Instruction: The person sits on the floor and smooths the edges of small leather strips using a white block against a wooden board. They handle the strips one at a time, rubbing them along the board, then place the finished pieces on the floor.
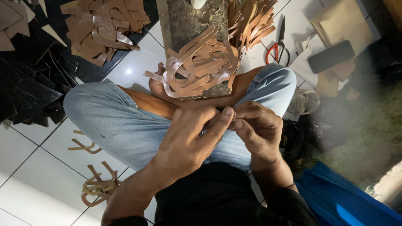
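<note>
Pinching something small between thumbs and fingertips, the left hand (pixel 188 140) and right hand (pixel 257 125) meet over the lap, just below the brown strap pieces (pixel 197 67) heaped on the stone block (pixel 184 21), seemingly mid-folding, needing steady fingertip pressure.

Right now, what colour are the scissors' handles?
Red-orange, on the scissors lying on the white floor tiles; head view.

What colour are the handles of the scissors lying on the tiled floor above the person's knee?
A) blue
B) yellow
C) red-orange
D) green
C: the scissors on the white tile floor, right of the pile of brown strips, have red-orange handle loops and dark blades.
</note>
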